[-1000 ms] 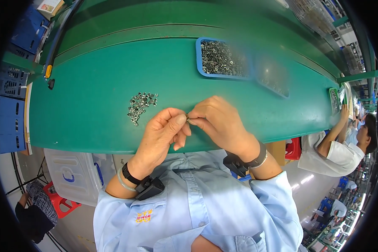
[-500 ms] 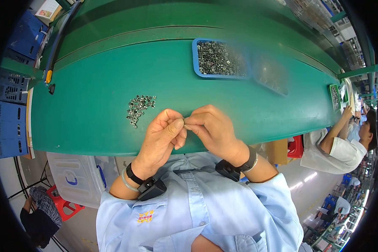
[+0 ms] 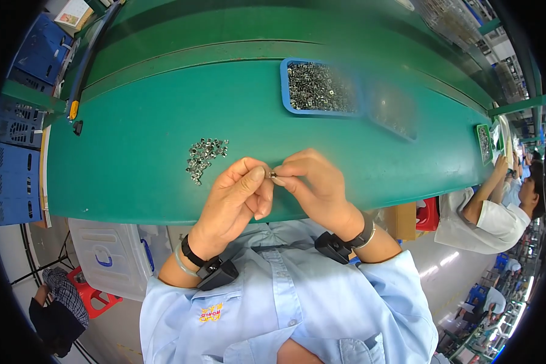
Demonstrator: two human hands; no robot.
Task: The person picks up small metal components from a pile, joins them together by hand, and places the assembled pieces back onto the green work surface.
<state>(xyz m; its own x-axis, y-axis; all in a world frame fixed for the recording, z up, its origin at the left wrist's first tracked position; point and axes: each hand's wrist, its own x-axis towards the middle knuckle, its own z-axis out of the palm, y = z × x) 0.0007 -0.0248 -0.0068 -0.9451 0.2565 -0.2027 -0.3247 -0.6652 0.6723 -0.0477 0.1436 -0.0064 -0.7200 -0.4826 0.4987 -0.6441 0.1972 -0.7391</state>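
Observation:
Between my two hands, over the near part of the green table, is a tiny shiny metal piece. My left hand pinches it from one side with thumb and forefinger. From the other side the thumb and forefinger of my right hand close on it too. The piece is too small to make out its exact shape. Left of my hands lies a loose pile of small metal parts. Farther off, a blue tray holds a mass of similar parts.
A blurred, see-through container sits right of the tray. A yellow-and-black tool lies at the left edge. Blue crates and a clear lidded box stand to the left. A co-worker sits at the right.
My fingertips have drawn slightly apart, the right hand moving a little to the right, and the small metal piece now shows between them.

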